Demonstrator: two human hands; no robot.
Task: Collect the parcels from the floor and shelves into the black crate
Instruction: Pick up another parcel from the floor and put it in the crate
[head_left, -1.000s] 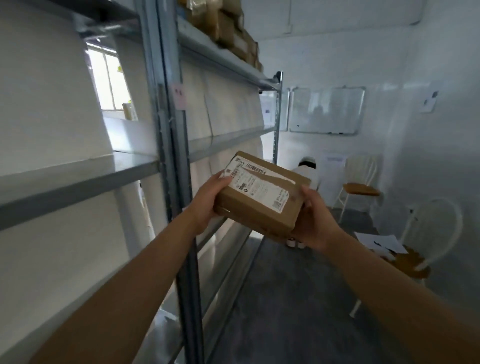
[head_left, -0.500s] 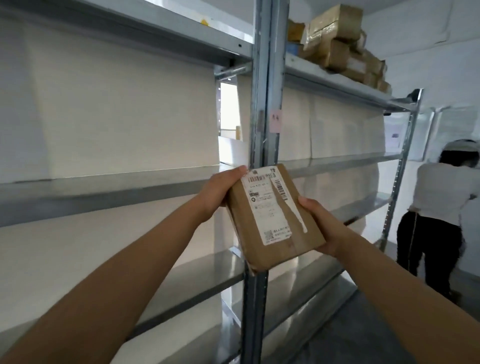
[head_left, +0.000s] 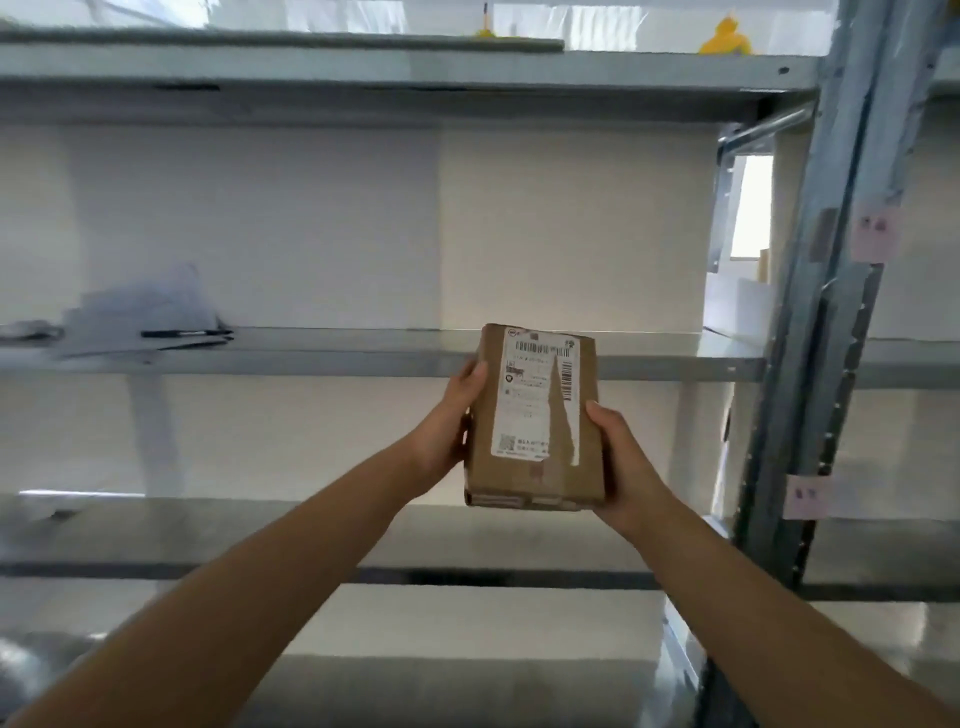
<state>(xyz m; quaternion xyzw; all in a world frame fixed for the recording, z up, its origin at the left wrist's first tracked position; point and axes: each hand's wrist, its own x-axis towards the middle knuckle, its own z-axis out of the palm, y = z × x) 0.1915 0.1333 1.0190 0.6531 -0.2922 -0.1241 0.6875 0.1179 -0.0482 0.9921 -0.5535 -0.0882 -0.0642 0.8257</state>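
A brown cardboard parcel (head_left: 535, 415) with a white shipping label on top is held in front of me at chest height, long side pointing away. My left hand (head_left: 449, 421) grips its left edge and my right hand (head_left: 626, 462) grips its right edge and near corner. The parcel hangs in front of the edge of the middle metal shelf (head_left: 311, 358). The black crate is not in view.
A grey metal rack fills the view, with shelves above (head_left: 363, 67) and below (head_left: 260, 535). Its upright post (head_left: 810, 364) stands at the right with pink tags. Papers and a pen (head_left: 171, 332) lie on the middle shelf at left. Yellow items (head_left: 724, 39) sit on top.
My view has swung left, so I face the rack head-on; the person and the stacked boxes at the right are out of view. The parcel has turned lengthwise, still held in both hands.
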